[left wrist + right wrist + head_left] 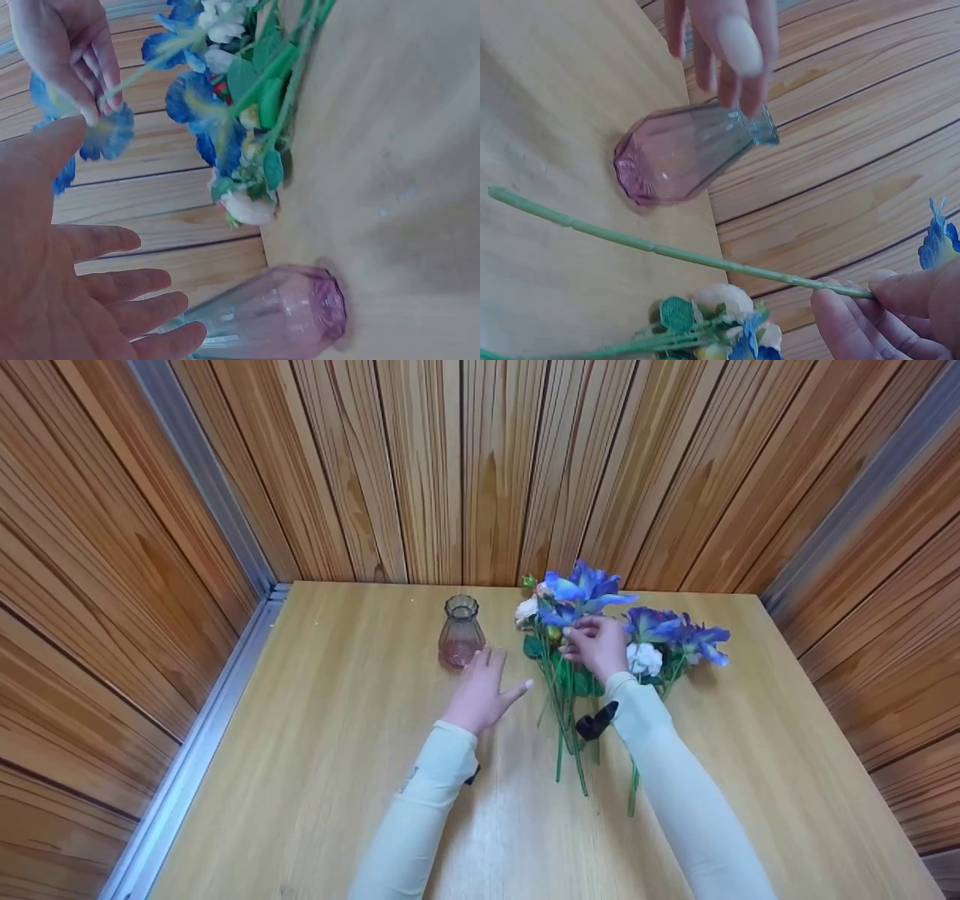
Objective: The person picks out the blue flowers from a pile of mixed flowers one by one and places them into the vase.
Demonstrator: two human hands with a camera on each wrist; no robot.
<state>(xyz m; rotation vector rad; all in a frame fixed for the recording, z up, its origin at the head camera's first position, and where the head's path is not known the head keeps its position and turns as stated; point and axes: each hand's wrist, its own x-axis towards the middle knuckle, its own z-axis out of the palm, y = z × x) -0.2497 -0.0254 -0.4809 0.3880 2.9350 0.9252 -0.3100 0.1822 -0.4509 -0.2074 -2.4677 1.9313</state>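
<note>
My right hand (600, 649) pinches the green stem of a blue artificial iris (112, 135) between thumb and fingers. In the right wrist view, the bare stem (652, 248) slants across, its cut end pointing toward the table. My left hand (480, 695) has its fingers spread and holds nothing. Just beyond its fingertips stands an upright glass vase (461, 634), grey at the neck and pink at the base; whether the fingers touch it, I cannot tell. White and blue flowers (244, 206) with green stems lie on the table beneath my right hand.
More flowers, blue with a white bloom (645, 658), lie to the right of my right hand. A wooden table (337, 735) carries everything. Plank walls (495, 472) rise behind and at both sides, and a metal rail (202, 750) runs along the left edge.
</note>
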